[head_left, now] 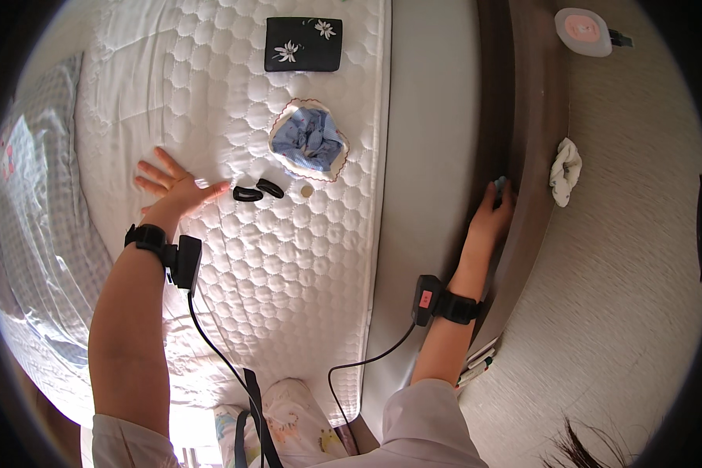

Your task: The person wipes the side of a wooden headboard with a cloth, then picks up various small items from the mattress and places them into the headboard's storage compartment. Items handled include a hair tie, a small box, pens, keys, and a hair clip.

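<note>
My left hand lies on the white quilted mattress with its fingers spread, holding nothing. Its thumb points toward two black hair clips, with a small round tan disc to their right. Beyond them, bunched blue fabric sits on a pale cloth with a scalloped edge. My right hand reaches down into the dark gap along the bed frame. Its fingers are closed around a small light-blue thing, mostly hidden by them.
A black pouch with white flowers lies farther up the mattress. On the floor at right are a white scrunchie and a rounded pink-and-white item. Pens rest near my right forearm. A checked pillow is at left.
</note>
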### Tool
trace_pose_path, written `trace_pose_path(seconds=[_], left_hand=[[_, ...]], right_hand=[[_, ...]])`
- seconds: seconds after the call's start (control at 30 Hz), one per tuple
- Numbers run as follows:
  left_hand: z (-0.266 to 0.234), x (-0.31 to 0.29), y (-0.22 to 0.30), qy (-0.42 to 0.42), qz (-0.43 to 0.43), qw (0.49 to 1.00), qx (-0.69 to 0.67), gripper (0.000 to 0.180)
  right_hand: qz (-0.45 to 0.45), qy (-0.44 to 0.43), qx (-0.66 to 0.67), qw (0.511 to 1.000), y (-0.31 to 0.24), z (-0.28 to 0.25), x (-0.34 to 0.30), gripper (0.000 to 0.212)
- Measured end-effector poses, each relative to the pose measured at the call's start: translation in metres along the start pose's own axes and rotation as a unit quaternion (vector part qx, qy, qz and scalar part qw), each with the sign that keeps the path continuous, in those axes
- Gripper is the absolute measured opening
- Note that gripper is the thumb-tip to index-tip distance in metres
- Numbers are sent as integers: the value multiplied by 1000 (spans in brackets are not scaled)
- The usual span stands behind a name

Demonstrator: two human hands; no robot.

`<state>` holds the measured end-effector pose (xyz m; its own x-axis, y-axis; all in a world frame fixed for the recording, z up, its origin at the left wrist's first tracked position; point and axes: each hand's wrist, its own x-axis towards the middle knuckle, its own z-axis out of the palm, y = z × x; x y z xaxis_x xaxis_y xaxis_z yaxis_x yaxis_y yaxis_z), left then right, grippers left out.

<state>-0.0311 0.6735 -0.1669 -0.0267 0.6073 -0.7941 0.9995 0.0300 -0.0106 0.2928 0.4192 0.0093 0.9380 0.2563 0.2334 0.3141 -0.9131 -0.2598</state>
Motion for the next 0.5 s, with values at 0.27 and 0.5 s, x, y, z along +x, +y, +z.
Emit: trace_pose_path(seconds=[0.27, 0.5], left_hand=[[-3, -6, 1, -4, 13, 1000, -2, 156], [-1, -3, 0, 2, 15, 1000, -4, 156]], right_hand=[[-231, 56, -45, 970, -41, -7, -49, 40], [-151, -237, 232, 931, -72, 80, -162, 26]])
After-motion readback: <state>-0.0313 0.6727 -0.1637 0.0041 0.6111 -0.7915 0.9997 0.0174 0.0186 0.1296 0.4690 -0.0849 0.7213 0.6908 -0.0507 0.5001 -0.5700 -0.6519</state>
